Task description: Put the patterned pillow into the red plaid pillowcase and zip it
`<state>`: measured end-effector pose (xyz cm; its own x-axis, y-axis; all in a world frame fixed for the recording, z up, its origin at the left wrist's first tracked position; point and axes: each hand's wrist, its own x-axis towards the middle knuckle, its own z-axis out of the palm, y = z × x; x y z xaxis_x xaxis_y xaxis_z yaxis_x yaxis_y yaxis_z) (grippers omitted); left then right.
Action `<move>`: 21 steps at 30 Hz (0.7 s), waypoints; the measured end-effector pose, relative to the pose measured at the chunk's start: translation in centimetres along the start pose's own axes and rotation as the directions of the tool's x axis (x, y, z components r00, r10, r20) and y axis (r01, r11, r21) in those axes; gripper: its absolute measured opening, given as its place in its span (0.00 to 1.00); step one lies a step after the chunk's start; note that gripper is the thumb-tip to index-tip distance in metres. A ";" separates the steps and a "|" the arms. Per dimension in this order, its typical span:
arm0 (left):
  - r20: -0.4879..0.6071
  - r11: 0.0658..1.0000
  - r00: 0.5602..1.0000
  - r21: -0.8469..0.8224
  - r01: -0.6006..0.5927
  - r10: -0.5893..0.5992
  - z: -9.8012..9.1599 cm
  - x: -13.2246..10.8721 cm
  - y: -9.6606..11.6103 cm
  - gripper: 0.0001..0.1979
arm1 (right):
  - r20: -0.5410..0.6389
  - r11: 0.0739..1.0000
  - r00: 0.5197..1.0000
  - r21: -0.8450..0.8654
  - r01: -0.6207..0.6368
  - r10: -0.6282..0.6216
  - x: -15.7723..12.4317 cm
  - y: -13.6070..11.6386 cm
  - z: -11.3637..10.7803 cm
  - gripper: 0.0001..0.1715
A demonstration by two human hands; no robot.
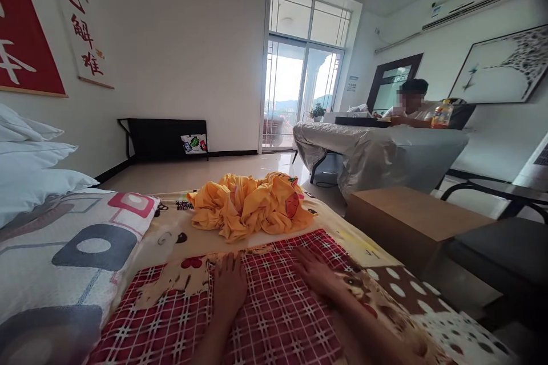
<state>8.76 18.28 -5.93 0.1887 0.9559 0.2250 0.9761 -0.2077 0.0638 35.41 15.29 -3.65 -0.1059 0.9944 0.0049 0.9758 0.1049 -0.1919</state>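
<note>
My left hand (229,288) lies flat on a red checked cloth (278,319) spread over the bed, fingers stretched forward. My right hand (314,271) rests flat on the same cloth a little to the right, fingers out too. Neither holds anything. Just beyond the fingertips sits a crumpled yellow-orange garment (250,205) with a red patch, heaped on a cream cartoon-print sheet (171,234).
White pillows (29,171) and a patterned quilt (64,256) lie on my left. A wooden box-like table (411,219) and a dark chair (505,251) stand at my right. Farther off, a person (409,105) sits at a covered table (377,154) with a bottle (442,115). A glass balcony door (299,91) is behind.
</note>
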 end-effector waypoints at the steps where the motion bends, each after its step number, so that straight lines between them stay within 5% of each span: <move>1: 0.002 1.000 1.000 -0.003 0.000 0.000 0.1 0.0 0.0 0.26 | -0.054 0.995 0.996 -0.071 -0.070 0.066 -0.5 3.0 -0.7 0.33; 4: -0.004 1.000 1.000 -0.015 0.006 -0.006 0.2 0.1 -0.3 0.26 | -0.148 0.968 0.984 -0.214 -0.134 0.104 -2.6 9.2 -1.6 0.30; 6: -0.005 1.000 1.000 -0.028 0.003 -0.003 -0.2 0.3 -0.5 0.27 | -0.163 0.953 0.982 -0.268 -0.140 0.098 -4.5 10.0 -1.5 0.29; 9: 0.040 0.998 0.999 -0.054 -0.027 0.029 -1.5 0.4 -0.1 0.27 | -0.110 0.956 0.991 -0.271 -0.110 0.083 -7.4 7.1 -1.3 0.29; 12: 0.107 0.982 0.980 -0.106 -0.159 0.170 -3.2 -0.7 2.4 0.29 | -0.007 0.985 0.998 -0.163 0.055 -0.057 -9.6 1.5 -1.7 0.31; 16: 0.138 0.879 0.879 -0.224 -0.421 0.456 -5.0 -4.4 6.2 0.32 | 0.027 0.961 0.962 -0.026 0.274 -0.273 -10.6 -5.6 -1.6 0.36; 18: 0.199 0.839 0.831 -0.305 -0.451 0.519 -5.3 -6.4 5.9 0.29 | 0.004 0.966 0.966 0.023 0.259 -0.259 -10.6 -7.5 -1.0 0.36; 21: 0.278 0.847 0.827 -0.380 -0.372 0.488 -4.9 -8.2 2.9 0.28 | -0.014 0.976 0.980 0.083 0.201 -0.201 -10.4 -6.8 -0.4 0.31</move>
<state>9.55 8.86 -2.82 0.6624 0.7473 -0.0534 0.7158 -0.6101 0.3398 29.91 4.28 -2.03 -0.2972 0.9531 0.0567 0.9152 0.3013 -0.2678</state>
